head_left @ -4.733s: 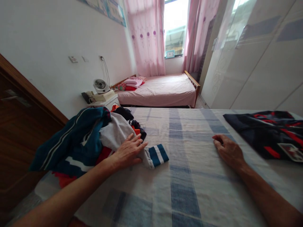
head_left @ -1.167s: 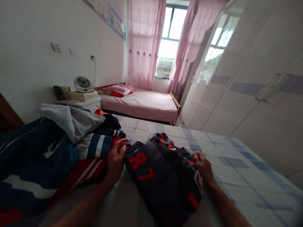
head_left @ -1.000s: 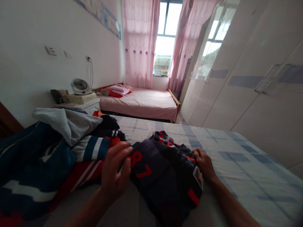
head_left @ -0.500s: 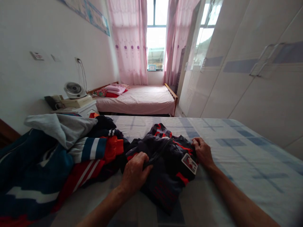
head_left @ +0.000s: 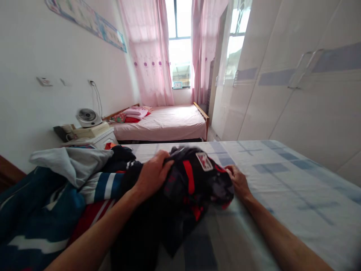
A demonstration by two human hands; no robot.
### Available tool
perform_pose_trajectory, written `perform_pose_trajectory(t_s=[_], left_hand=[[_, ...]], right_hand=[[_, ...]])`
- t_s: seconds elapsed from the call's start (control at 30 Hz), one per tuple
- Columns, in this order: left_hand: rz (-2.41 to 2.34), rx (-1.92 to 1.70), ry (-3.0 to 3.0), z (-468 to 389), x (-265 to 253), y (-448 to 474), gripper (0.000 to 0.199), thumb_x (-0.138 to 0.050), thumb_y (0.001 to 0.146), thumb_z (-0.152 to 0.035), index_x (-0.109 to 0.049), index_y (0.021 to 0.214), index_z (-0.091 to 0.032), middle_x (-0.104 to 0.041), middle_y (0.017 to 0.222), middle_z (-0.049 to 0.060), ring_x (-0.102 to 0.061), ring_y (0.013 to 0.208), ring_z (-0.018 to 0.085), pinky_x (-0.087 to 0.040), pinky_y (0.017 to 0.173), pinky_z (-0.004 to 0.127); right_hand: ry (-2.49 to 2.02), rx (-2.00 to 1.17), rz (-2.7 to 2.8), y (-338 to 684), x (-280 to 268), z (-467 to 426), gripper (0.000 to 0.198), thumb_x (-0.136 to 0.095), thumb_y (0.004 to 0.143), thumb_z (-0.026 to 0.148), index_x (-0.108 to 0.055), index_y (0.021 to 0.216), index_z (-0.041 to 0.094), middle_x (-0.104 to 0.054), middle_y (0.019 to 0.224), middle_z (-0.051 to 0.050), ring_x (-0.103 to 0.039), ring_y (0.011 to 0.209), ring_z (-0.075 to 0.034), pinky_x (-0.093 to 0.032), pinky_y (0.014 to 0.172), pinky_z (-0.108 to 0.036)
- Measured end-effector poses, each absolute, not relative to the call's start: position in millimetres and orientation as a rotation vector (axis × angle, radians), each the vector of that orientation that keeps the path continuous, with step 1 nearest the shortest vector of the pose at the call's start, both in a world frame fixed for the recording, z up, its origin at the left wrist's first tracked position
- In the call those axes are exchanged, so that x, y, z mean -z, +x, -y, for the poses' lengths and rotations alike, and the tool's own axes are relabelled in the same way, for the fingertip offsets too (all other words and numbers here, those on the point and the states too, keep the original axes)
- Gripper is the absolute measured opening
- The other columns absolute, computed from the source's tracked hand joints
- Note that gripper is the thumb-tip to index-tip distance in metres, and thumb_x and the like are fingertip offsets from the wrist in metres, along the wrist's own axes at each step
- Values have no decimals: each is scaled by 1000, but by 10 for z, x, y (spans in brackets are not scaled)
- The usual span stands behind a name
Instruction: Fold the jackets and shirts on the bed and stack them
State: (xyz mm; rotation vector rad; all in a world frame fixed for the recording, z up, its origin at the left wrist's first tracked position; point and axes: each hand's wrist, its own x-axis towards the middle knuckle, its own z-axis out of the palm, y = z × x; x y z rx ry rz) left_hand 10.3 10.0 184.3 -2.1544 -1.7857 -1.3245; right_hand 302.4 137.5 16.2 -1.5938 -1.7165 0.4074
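Observation:
A black garment (head_left: 175, 192) with red and grey patches and a white-edged badge lies bunched on the bed in front of me; its exact kind is unclear. My left hand (head_left: 155, 171) grips its upper left part, fingers closed on the cloth. At its right edge my right hand (head_left: 237, 180) pinches the fabric between thumb and fingers. Dark cloth hangs down below my left forearm towards the near edge. Close on the left is a heap of clothes, with a grey piece (head_left: 69, 162) on top and a teal garment (head_left: 42, 210) under it.
The checked bedsheet (head_left: 293, 188) stretches to the right, beside white wardrobes (head_left: 310, 109). Behind stands a smaller bed (head_left: 169, 120) with a pink sheet. A small fan (head_left: 88, 117) sits on boxes on a white cabinet at the left wall.
My left hand has moved up and away from me, lifting and turning the cloth. The badge now lies farther up and left. My right hand stays at the right edge.

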Motion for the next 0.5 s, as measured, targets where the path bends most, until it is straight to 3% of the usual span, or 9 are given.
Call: perform_pose_trajectory(t_s=[0.2, 0.3, 0.33, 0.37, 0.5], left_hand=[[1375, 1556, -1493, 39, -2115, 128, 15, -45, 88, -33, -50, 87, -19, -52, 83, 0, -54, 81, 15, -43, 74, 29], [1785, 1063, -2032, -36, -1663, 103, 22, -34, 91, -33, -49, 81, -21, -55, 71, 0, -56, 66, 16, -41, 62, 27], [1962, 707, -2322, -62, -1459, 79, 22, -34, 91, -32, -50, 80, -22, -57, 70, -1, -58, 66, 16, -40, 60, 25], [2002, 578, -2414, -74, -1270, 50, 18, -41, 89, -31, -52, 77, -22, -59, 67, -1, -60, 64, 16, -39, 57, 25], [2056, 437, -2382, 53, -944, -84, 19, -45, 87, -36, -57, 89, -21, -64, 86, 4, -63, 78, 21, -42, 64, 27]], right_hand=[[-1619, -390, 1790, 3027, -125, -1400, 26, -40, 80, 32, -58, 95, 20, -68, 88, -6, -62, 78, -19, -42, 69, -28], [-1630, -373, 1799, 3030, -105, -1409, 25, -40, 81, 29, -57, 96, 20, -68, 90, -6, -62, 82, -19, -42, 73, -29], [-1632, -367, 1803, 3031, -100, -1411, 25, -39, 81, 28, -57, 96, 20, -68, 91, -6, -62, 82, -19, -42, 73, -29], [-1633, -363, 1810, 3032, -96, -1412, 25, -39, 81, 28, -57, 96, 19, -68, 91, -6, -62, 82, -19, -42, 74, -29], [-1639, -346, 1836, 3037, -96, -1413, 25, -41, 81, 28, -58, 97, 19, -68, 90, -5, -61, 81, -19, -42, 73, -29]])
